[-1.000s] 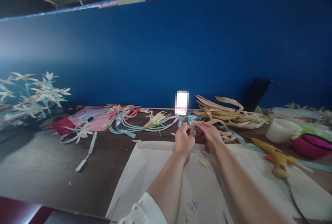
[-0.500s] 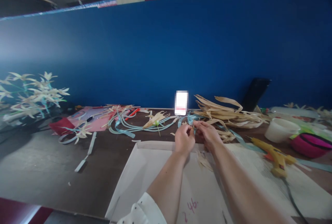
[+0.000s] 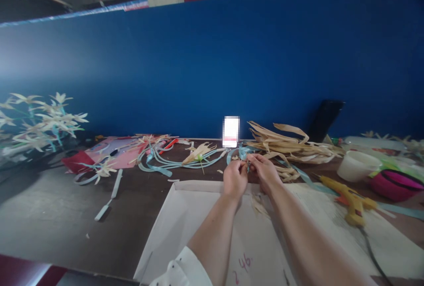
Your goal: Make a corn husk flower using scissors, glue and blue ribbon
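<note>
My left hand point(image 3: 235, 181) and my right hand point(image 3: 266, 173) meet above the far edge of a white cardboard lid point(image 3: 188, 224). Both pinch with fingertips nearly touching, and whatever small piece sits between them is mostly hidden by the fingers. Just beyond the fingertips lies a loop of pale blue ribbon point(image 3: 244, 149); whether it runs into my grip I cannot tell. Dried corn husks point(image 3: 281, 142) are heaped behind and right of my right hand. A loose scrap of husk point(image 3: 259, 205) lies on the lid below my wrists.
On the right are a yellow glue gun point(image 3: 355, 204) with its cord, a white cup point(image 3: 356, 166) and a magenta pouch point(image 3: 395, 184). A lit screen point(image 3: 231, 130) stands behind my hands. Leftward lie pale blue coils point(image 3: 162, 165), a husk flower point(image 3: 198, 156) and more flowers point(image 3: 56, 120).
My fingers have shifted very slightly while staying pinched close together. The view has moved a touch; the things on the table stay where they were.
</note>
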Demonstrator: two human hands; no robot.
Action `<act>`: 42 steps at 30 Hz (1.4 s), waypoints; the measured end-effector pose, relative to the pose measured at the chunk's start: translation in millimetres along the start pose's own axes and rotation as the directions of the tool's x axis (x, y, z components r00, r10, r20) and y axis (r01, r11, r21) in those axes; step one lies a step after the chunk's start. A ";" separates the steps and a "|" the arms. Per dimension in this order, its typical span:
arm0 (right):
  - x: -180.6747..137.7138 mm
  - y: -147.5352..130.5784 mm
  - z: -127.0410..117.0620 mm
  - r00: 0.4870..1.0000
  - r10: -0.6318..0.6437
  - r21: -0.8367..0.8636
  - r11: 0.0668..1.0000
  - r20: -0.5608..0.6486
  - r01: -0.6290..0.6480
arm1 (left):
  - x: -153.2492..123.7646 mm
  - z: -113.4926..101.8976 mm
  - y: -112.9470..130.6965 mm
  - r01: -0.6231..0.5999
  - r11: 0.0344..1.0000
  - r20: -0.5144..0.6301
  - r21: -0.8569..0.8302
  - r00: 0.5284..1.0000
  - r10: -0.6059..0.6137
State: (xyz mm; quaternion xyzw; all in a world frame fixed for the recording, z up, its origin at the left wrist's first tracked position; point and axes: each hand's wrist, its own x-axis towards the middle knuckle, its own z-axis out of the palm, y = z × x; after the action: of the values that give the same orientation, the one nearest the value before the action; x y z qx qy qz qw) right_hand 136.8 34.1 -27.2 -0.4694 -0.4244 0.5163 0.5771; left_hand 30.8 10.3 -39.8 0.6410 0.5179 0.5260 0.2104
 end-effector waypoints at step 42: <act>4.3 5.3 3.7 0.990 -0.127 -0.149 0.982 -0.055 0.118 | 2.5 -1.5 1.7 0.170 0.983 0.027 -0.066 0.985 -0.169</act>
State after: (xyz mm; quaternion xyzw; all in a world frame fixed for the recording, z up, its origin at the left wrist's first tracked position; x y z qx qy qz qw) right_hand 132.6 38.9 -31.6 -0.4993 -0.4702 0.4323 0.5854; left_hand 30.0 11.4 -36.7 0.5927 0.5501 0.5165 0.2816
